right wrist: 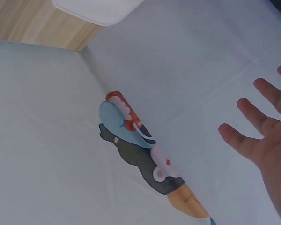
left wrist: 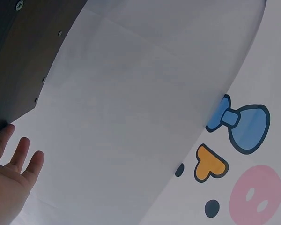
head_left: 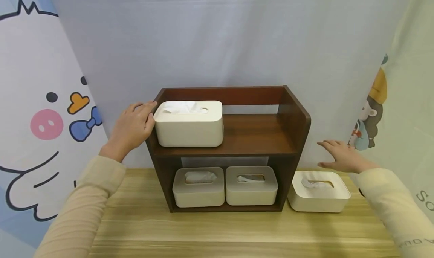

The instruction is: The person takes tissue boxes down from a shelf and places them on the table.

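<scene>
A brown two-tier wooden shelf (head_left: 257, 132) stands on the table. My left hand (head_left: 133, 126) is at the top of its left side panel, fingertips against the panel's edge, right beside a cream tissue box (head_left: 190, 132) on the upper tier. In the left wrist view, the fingers (left wrist: 33, 164) are extended and spread by the dark panel (left wrist: 33, 61). My right hand (head_left: 344, 157) hovers with spread fingers, holding nothing, above and behind another tissue box (head_left: 318, 203) on the table, right of the shelf. White tissue shows in both boxes' slots.
Two more tissue boxes, a left one (head_left: 198, 197) and a right one (head_left: 251, 196), sit side by side on the lower tier. The wood-grain table (head_left: 217, 233) extends in front. Cloth with cartoon prints hangs at the left (head_left: 47, 81) and right, with a plain backdrop (head_left: 220, 43) behind.
</scene>
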Tool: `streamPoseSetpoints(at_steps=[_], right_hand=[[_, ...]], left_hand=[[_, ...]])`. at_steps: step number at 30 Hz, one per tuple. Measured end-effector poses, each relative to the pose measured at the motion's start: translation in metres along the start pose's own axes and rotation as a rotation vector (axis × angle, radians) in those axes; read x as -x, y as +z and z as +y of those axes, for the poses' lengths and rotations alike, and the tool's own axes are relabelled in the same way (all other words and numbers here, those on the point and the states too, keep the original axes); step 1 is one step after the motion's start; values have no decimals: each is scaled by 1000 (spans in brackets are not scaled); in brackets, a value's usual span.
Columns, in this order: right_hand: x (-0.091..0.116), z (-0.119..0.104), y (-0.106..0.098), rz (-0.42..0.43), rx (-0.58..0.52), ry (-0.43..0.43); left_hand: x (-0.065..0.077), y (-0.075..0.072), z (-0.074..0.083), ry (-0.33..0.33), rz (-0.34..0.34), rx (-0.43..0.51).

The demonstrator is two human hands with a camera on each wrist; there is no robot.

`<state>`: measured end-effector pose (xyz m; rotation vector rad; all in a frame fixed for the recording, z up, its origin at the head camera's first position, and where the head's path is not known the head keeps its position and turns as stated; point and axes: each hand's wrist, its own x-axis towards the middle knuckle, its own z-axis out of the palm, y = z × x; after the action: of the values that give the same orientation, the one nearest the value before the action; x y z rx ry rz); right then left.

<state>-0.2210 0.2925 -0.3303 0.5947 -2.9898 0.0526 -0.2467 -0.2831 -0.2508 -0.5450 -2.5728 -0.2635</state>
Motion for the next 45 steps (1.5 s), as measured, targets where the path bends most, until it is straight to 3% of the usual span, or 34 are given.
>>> streamPoseSetpoints(at_steps=[14,21,28,35,45], right_hand=[[-20,-31,-97,123,131,12],[-30,-50,-130,218,182,-25],[-41,-75,-144,284,191,-57],[-60,-105,-147,240,175,-87],[-96,-143,-135,189,140,-163]], left_hand=[[2,-3,0,-3,5,17],[2,-3,0,-4,13,15],[2,-1,-1,5,29,2],[3,-1,-2,12,41,2],[3,3,-6,16,43,-15]])
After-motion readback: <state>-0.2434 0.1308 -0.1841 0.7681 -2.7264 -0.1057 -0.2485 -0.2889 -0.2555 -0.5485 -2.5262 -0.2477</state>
